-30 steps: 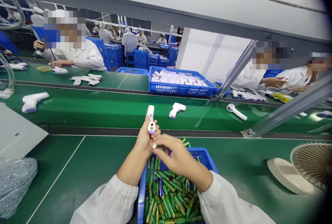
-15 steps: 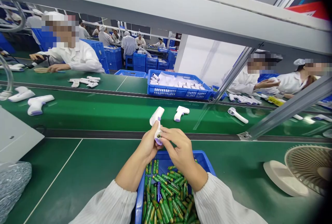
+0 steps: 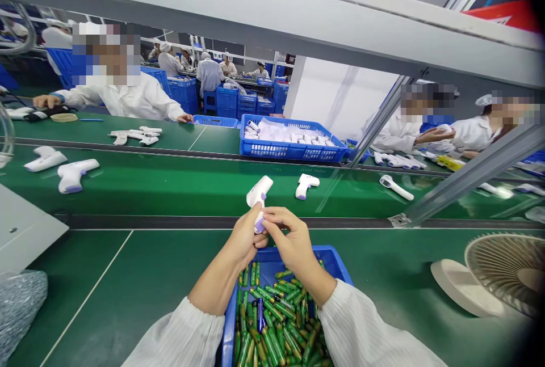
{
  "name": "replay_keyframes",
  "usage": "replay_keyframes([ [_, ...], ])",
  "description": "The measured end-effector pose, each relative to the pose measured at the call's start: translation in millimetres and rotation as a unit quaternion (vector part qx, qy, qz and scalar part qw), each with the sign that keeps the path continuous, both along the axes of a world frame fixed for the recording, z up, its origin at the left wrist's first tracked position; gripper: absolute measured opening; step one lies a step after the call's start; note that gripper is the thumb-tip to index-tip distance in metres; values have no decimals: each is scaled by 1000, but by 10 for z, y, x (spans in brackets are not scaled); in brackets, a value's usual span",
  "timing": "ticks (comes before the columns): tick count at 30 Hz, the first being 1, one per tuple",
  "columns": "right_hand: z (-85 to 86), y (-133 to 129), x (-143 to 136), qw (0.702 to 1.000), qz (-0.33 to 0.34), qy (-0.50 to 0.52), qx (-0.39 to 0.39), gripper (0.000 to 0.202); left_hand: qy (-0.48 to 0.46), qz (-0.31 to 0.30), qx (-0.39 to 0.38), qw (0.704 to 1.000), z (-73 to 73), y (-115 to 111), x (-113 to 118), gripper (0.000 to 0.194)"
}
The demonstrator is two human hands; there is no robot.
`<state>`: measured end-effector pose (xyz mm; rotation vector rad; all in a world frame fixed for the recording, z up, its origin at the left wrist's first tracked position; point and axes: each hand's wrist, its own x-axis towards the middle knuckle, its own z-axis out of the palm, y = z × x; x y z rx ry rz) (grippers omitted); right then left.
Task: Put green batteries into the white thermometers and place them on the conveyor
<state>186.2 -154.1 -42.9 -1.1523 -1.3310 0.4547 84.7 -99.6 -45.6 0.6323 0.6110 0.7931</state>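
Observation:
My left hand point(image 3: 247, 236) is wrapped round the handle of a white thermometer gun point(image 3: 259, 190), held above the near edge of the green conveyor. At the purple lower end of the handle, the thumb and fingers of my right hand point(image 3: 292, 236) press together against it. No battery shows between those fingers. Below both hands stands a blue bin point(image 3: 336, 262) with many green batteries point(image 3: 293, 333) and a dark blue battery point(image 3: 260, 315) among them.
Several thermometer guns lie on the conveyor point(image 3: 183, 185), one point(image 3: 306, 185) just beyond my hands. A blue basket point(image 3: 293, 151) stands behind it. A fan point(image 3: 464, 290) is at right; a metal post point(image 3: 378, 123) slants down. People sit across the line.
The green battery end seen in the handle is now out of sight, with purple showing there. Guns on the conveyor have shifted right. The person at left has moved their arms apart.

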Motion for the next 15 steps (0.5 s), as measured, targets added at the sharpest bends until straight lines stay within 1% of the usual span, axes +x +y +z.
replay_keyframes([
  [2, -26, 13, 5, 1000, 6, -9, -4, 10, -2, 14, -3, 1000, -3, -6, -13, 43],
  [4, -49, 14, 8, 999, -10, -40, 3, 9, 10, 14, 6, 1000, -12, 24, -15, 44],
  [5, -61, 11, 10, 998, -29, -62, 12, 9, 45, 5, 28, 999, -22, 69, -7, 45],
  [6, -73, 5, 10, 995, -52, -84, 21, 11, 99, -6, 64, 993, -35, 142, 6, 45],
  [7, -86, -2, 9, 991, -71, -107, 26, 14, 164, -15, 104, 981, -51, 247, 22, 45],
  [9, -115, -19, 2, 986, -77, -143, 29, 21, 292, -6, 175, 940, -85, 548, 36, 41],
  [11, -144, -39, -10, 985, -55, -163, 19, 24, 373, 33, 206, 904, -107, 926, -22, 32],
  [13, -167, -59, -22, 983, -39, -179, 6, 22, 427, 85, 218, 874, -95, 1301, -200, 28],
  [15, -183, -73, -28, 981, -36, -192, -4, 19, 476, 142, 230, 837, -37, 1600, -519, 29],
])
